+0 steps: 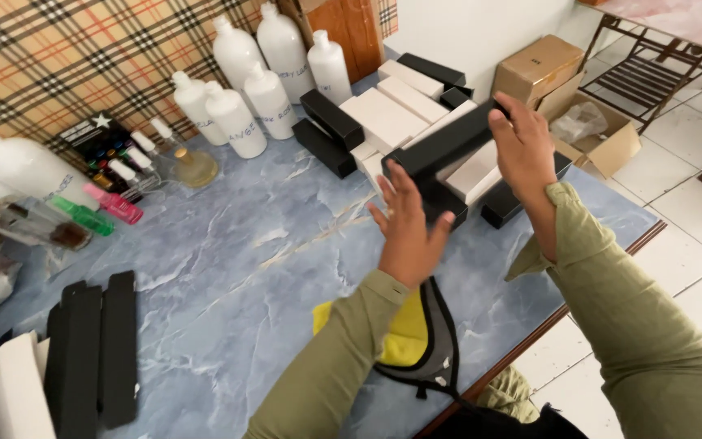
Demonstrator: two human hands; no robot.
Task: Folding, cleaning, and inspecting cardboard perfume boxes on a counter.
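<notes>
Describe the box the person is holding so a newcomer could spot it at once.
Start at the blue marbled table and find the stack of black and white boxes at its far end. Above it, both hands lift a long black box: the only one raised and tilted.

Looking like a small home perfume-packing workshop: white bottles [241, 77] lining the table's [229, 268] far edge, boxes [400, 114] crowding its far corner.

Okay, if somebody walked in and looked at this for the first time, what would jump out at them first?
Most likely the long black box held up over the marbled blue table, the left hand at its near end and the right hand at its far end. Just behind it lies a jumble of white and black boxes. At the back, a cluster of white plastic bottles stands before the plaid backdrop.
</notes>
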